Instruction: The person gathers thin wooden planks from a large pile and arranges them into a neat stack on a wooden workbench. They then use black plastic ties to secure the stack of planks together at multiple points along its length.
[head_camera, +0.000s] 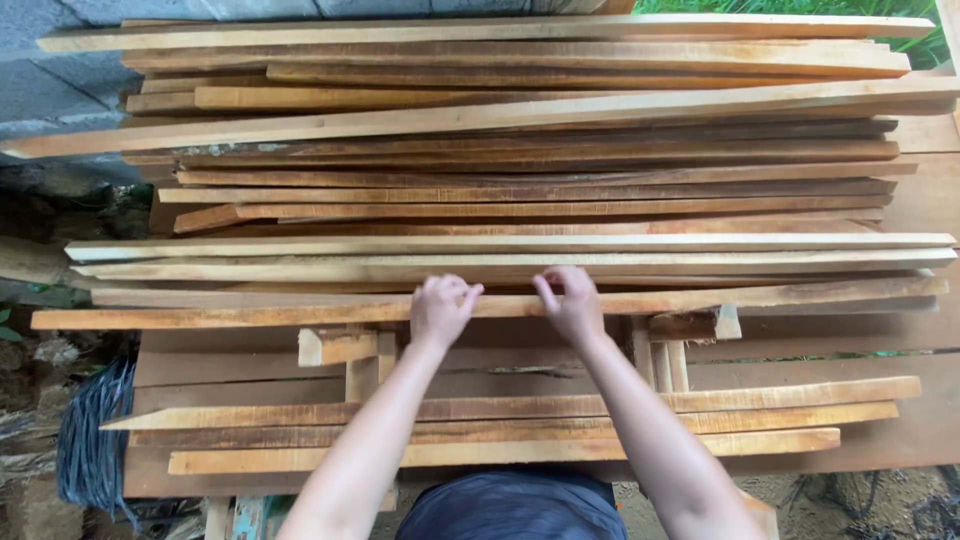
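Both hands sit at the middle of the frame on one long wooden strip (250, 314) that runs almost edge to edge across the workbench (900, 440). The left hand (440, 308) curls its fingers over the strip's far edge; the right hand (572, 303) pinches it the same way — a lift or slide looks in hand. The next move calls for level, even pulling, since the pile of strips (520, 190) lies just beyond, in the upper half.

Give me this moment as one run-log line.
left hand: gripping long strip | right hand: gripping same strip | strip: flat on wood pile
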